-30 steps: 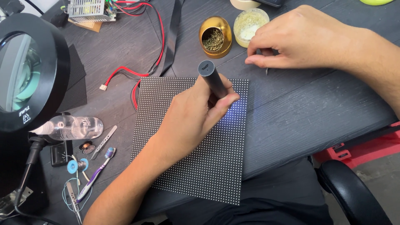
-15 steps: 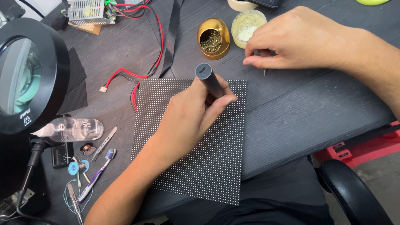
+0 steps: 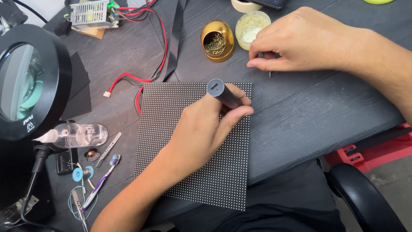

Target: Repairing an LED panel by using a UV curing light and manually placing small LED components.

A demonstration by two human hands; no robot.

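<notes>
The left hand (image 3: pixel 201 129) has its fingers wrapped tight round a dark pen-shaped tool (image 3: pixel 224 94), held over the dotted black panel (image 3: pixel 193 172) lying flat on the bench (image 3: pixel 300 111); the right hand (image 3: pixel 304 41) – fingers pinched together – grips a thin metal pin (image 3: pixel 269 74) near the gold pot (image 3: pixel 218 41)

Off to my side: black ring magnifier lamp (image 3: pixel 30 81), clear squeeze bottle (image 3: pixel 75 135) lying flat just below it, purple toothbrush (image 3: pixel 101 182) and small wire spools (image 3: pixel 83 174) near it. Up top: metal-caged power supply (image 3: pixel 90 13) with red/black wires (image 3: pixel 159 47). Black chair armrest (image 3: pixel 365 197) lower corner, red crate (image 3: pixel 377 148) beside it.
</notes>
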